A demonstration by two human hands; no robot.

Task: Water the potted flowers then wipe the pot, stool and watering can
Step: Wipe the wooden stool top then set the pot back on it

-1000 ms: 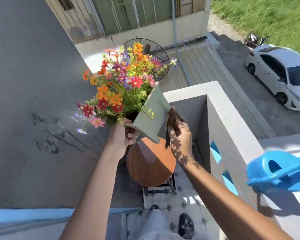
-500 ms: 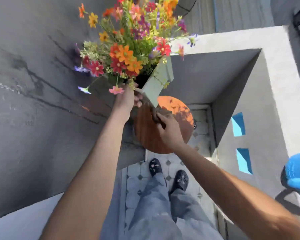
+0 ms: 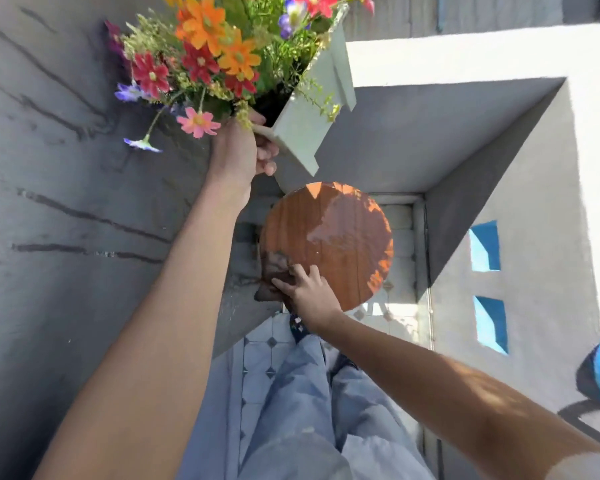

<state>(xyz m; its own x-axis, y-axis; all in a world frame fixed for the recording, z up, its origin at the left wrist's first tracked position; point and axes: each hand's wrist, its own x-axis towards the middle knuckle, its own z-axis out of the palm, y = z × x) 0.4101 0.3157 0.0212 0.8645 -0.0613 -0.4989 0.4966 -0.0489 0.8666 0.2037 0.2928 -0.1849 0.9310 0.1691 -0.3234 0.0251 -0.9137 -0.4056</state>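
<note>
The left hand (image 3: pixel 238 157) grips the pale green square flower pot (image 3: pixel 312 109) lifted; the right hand (image 3: pixel 309 292) presses a dark cloth (image 3: pixel 272 271) on the round brown wooden stool (image 3: pixel 340 237)

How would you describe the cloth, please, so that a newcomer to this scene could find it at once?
Start at the round brown wooden stool top in the middle of the view. At its near left edge the right hand presses a dark brown cloth onto the wood. It is the only crumpled, soft thing there, darker than the glossy seat.

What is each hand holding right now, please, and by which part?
Left hand grips the flower pot by its rim corner; right hand presses a dark cloth onto the stool.
</note>
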